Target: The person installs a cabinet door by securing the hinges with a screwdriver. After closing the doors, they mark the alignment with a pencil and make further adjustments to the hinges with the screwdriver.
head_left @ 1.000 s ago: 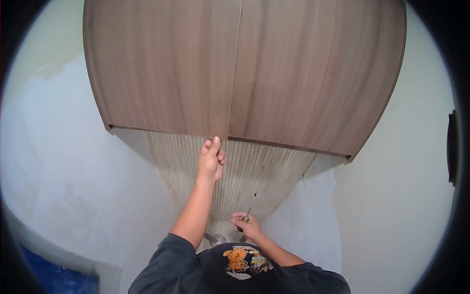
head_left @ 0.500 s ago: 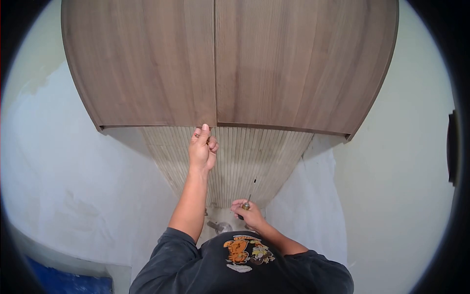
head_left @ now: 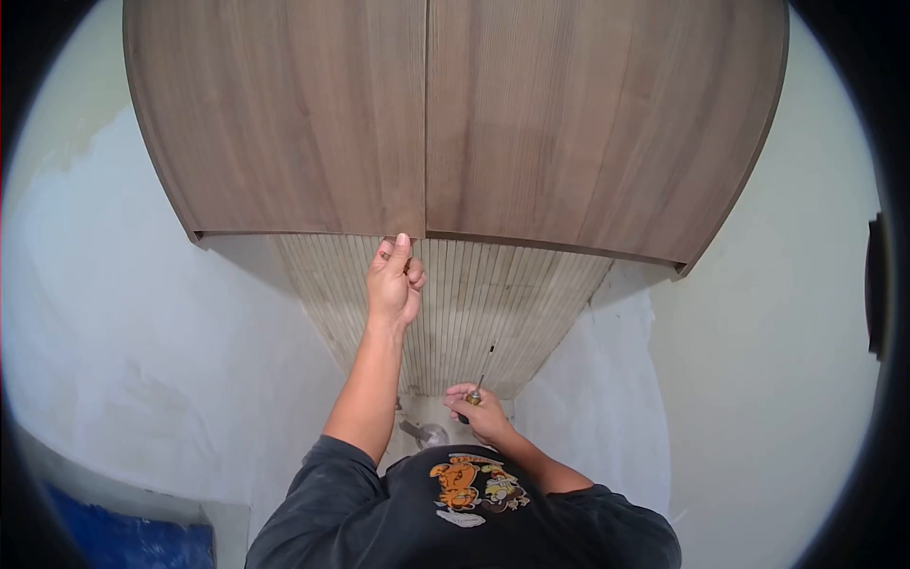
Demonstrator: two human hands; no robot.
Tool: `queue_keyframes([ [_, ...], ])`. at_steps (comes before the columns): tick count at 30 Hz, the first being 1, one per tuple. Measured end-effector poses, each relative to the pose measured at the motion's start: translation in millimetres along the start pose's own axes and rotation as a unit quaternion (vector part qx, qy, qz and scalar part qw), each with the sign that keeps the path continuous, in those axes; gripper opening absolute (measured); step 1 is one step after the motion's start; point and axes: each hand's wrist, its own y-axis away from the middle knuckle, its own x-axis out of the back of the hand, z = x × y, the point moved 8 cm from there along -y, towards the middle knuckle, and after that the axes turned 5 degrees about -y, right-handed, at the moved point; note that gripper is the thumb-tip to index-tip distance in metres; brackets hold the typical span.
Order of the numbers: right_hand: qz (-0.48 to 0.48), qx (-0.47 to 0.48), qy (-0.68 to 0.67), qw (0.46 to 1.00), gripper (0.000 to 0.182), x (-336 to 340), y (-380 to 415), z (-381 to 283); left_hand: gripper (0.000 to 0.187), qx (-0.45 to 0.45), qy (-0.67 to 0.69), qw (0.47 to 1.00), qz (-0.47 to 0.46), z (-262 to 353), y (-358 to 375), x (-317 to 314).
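My left hand [head_left: 391,284] is raised to the bottom edge of the left wooden cabinet door [head_left: 284,123]. Its thumb lies on the door's front near the middle seam, and the fingers curl below and behind the edge. Something small and brownish shows among those curled fingers, too small to name. Lower down, in front of my shirt, my right hand [head_left: 485,419] is closed round the handle of a screwdriver [head_left: 482,383]. The thin shank points up and away, with a dark tip. Beside the left door hangs the right cabinet door [head_left: 588,123].
Narrow ribbed tiles [head_left: 464,303] cover the wall below the cabinet. Patchy white walls [head_left: 142,332] stand on both sides. A round metallic fixture [head_left: 433,435] shows low by my body. A blue object [head_left: 133,536] is at lower left, and a dark one [head_left: 877,284] at far right.
The view has shifted slightly, so the cabinet appears a little higher and further right. My left hand keeps its grip at the door edge, and my right hand still holds the screwdriver.
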Motion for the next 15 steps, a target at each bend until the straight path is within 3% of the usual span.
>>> queue_keyframes([
  [5,-0.003,0.001,-0.019,1.0,0.027,-2.6,-2.6,-5.2,0.02,0.052,-0.075,0.994,0.055,-20.2,19.3,24.9],
  [11,0.007,0.02,-0.024,0.999,0.025,7.2,-16.0,4.3,0.021,0.153,-0.034,0.986,0.055,-89.7,60.2,85.4],
  [15,0.017,0.018,-0.02,0.999,0.023,6.2,-21.3,7.7,0.018,0.179,-0.131,0.973,0.056,-102.9,80.1,100.3],
])
